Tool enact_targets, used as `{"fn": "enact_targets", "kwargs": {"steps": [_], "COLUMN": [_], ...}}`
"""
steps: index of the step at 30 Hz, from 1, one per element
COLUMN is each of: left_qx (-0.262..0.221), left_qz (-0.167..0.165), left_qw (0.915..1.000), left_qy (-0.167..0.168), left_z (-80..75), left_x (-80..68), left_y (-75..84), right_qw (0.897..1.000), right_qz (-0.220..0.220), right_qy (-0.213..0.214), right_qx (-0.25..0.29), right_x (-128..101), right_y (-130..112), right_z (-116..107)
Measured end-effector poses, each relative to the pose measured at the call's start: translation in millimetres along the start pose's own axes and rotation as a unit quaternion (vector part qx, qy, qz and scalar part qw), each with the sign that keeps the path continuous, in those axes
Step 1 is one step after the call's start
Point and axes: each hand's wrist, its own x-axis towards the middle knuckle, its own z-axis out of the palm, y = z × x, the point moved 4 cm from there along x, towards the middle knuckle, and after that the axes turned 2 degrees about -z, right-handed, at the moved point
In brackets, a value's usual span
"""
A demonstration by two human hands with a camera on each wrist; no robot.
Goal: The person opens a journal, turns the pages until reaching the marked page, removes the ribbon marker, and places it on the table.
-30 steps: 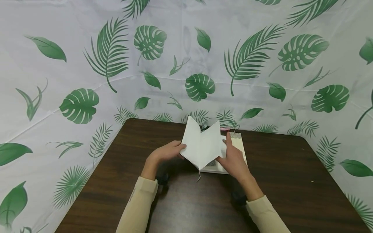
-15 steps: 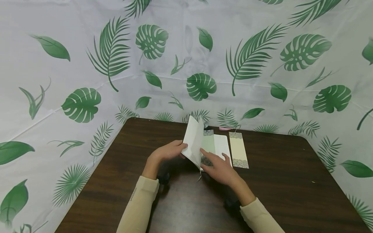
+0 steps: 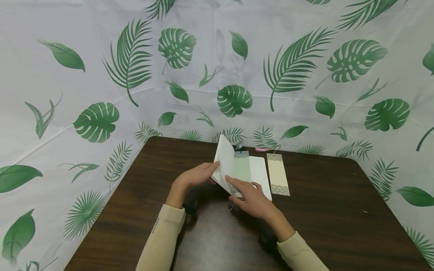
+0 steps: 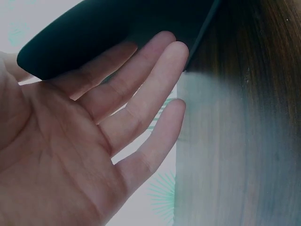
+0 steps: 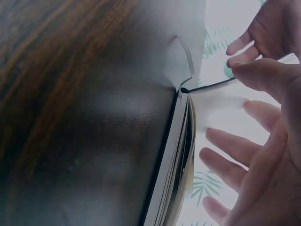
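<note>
Page-turning seems in hand: a dark-covered, white-paged notebook (image 3: pixel 226 160) lies open on the dark brown wooden table (image 3: pixel 322 210).
The left hand (image 3: pixel 196 175) pinches its raised half; the right hand (image 3: pixel 252 197), fingers loosely spread, touches those pages. Next probably calls for light fingertips.

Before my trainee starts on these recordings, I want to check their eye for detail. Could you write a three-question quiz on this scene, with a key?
1. Where does the cream strip lie relative to the open notebook?
A: across its pages
B: on the table, to its right
C: beneath it
2. True or false: the left hand holds up one side of the open notebook.
3. What is the main colour of the other strip, lying on the open notebook?

Key: 1 B; 2 true; 3 pale green.
</note>
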Motion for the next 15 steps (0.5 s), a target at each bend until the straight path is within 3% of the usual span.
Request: {"fn": "enact_targets", "kwargs": {"steps": [5, 12, 15], "left_qx": [-0.003, 0.013, 0.010], "left_qz": [-0.016, 0.007, 0.012], "left_qw": [0.9999, 0.9999, 0.9999], "left_qy": [0.005, 0.007, 0.001], "left_z": [-0.7, -2.5, -0.5], "left_x": [-2.6, -4.6, -3.1], "left_y": [-0.3, 1.2, 1.7], "right_qw": [1.000, 0.999, 0.998], "right_qz": [0.001, -0.011, 0.012], "right_qy": [0.004, 0.029, 0.056], "right_qx": [-0.012, -0.008, 0.023], "right_x": [0.9, 2.3, 3.7], "right_y": [-2.1, -1.4, 2.5], "right_z": [0.3, -1.2, -4.2]}}
